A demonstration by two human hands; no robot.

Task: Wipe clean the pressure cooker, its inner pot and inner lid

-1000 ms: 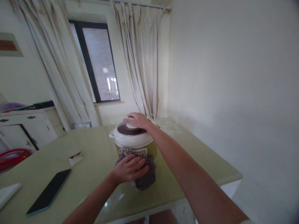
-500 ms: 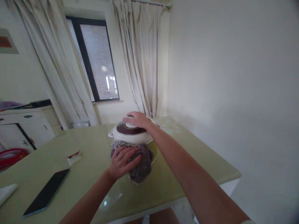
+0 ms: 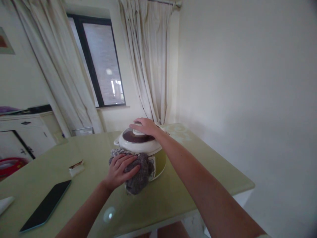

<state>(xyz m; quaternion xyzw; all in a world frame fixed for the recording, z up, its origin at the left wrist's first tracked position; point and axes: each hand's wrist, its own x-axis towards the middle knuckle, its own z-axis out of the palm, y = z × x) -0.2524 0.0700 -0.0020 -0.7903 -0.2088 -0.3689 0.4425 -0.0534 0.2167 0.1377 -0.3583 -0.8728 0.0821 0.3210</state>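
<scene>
In the head view, the cooker point(image 3: 138, 147) stood between the near edge and far right corner of the table point(image 3: 173, 195). The left hand point(image 3: 121, 170) clasped a bunched cloth point(image 3: 136, 183) against its front; the right hand point(image 3: 145, 126) curved over the lid knob point(image 3: 137, 132), whether clamped I couldn't tell. Wiping seemed underway; another stroke called for even pressure.

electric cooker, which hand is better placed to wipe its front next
Likely the left hand: it holds the gray cloth at the front of the cooker; the right hand is on its lid.
</scene>
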